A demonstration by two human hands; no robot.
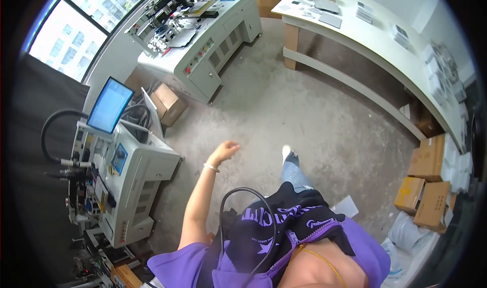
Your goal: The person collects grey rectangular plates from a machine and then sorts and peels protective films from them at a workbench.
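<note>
My left hand (224, 151) swings out over the bare concrete floor, left of centre, with a light-coloured bracelet (211, 167) at the wrist. Its fingers curl loosely inward, and nothing shows in them. It touches no object. The nearest furniture is the white machine cabinet (147, 161) on the left, some way off. My right hand is out of sight. A black cable (247, 190) loops up in front of my black and purple top. One leg in blue jeans (295, 175) steps forward in a white shoe (287, 151).
Another white machine bench (200, 67) stands under the window. A tilted monitor (110, 104) and a cardboard box (168, 104) are at left. A long white table (375, 37) with stacked parts runs along the right. Cardboard boxes (428, 156) and plastic bags (406, 230) lie at lower right.
</note>
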